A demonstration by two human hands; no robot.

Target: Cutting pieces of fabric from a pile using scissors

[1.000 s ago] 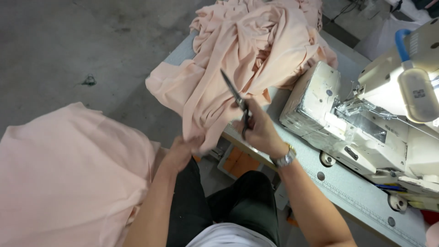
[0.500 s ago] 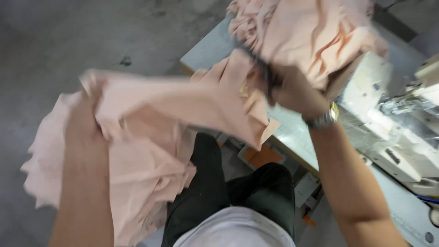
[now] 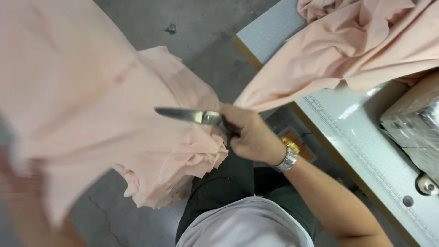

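While my right hand point(image 3: 254, 137) grips closed scissors point(image 3: 192, 115) and cloth point(image 3: 347, 55), the left hand's point(image 3: 20, 183) blurred at eight o'clock, grip unclear; pink pile point(image 3: 91, 114) unsorted.

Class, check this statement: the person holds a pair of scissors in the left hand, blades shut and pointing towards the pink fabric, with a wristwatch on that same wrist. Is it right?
Not quite. The head view shows the scissors in the right hand, not the left. The rest stands: blades shut, pointing towards the pink fabric, and the wristwatch on that same wrist.

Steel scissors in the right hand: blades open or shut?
Shut. The steel scissors show as one closed, tapering blade pointing left from the right hand, no gap visible.
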